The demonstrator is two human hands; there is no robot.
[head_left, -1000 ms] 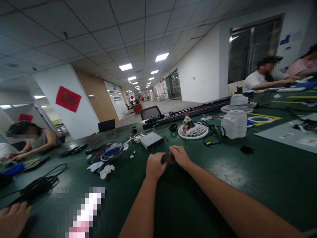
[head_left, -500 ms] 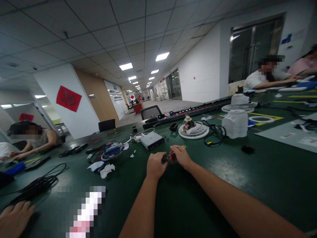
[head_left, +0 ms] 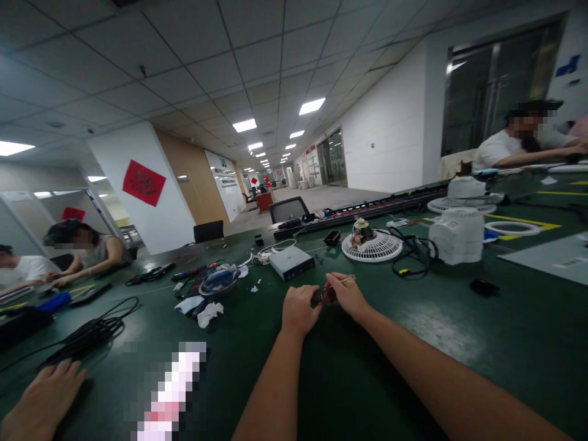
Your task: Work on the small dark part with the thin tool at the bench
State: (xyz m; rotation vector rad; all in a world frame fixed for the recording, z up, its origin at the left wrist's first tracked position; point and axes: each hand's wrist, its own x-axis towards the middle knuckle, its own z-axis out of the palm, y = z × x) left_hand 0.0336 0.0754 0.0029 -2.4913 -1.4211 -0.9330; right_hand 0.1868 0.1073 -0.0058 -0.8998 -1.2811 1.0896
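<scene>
My left hand [head_left: 299, 310] is closed round a small black part [head_left: 316, 298] held just above the green table [head_left: 441, 331]. My right hand [head_left: 348, 293] is closed beside it, gripping what looks like a small screwdriver [head_left: 331, 293] with a dark red handle and a thin shaft, its tip at the black part. The two hands meet at the middle of the view. Most of the black part is hidden by my fingers.
A grey box [head_left: 292, 262] lies just beyond my hands, with a white fan grille and motor [head_left: 372, 245], a black cable [head_left: 416, 254] and a white fan housing [head_left: 456, 235] to the right. Left lie rags, tools [head_left: 212, 283] and coiled cable [head_left: 87, 335]. Another person's hand [head_left: 43, 401] rests bottom left. People sit at both ends.
The view has shifted, so everything sits a little further right and lower. My hands stay together on the small black part. The other person's hand at bottom left has come further into view.
</scene>
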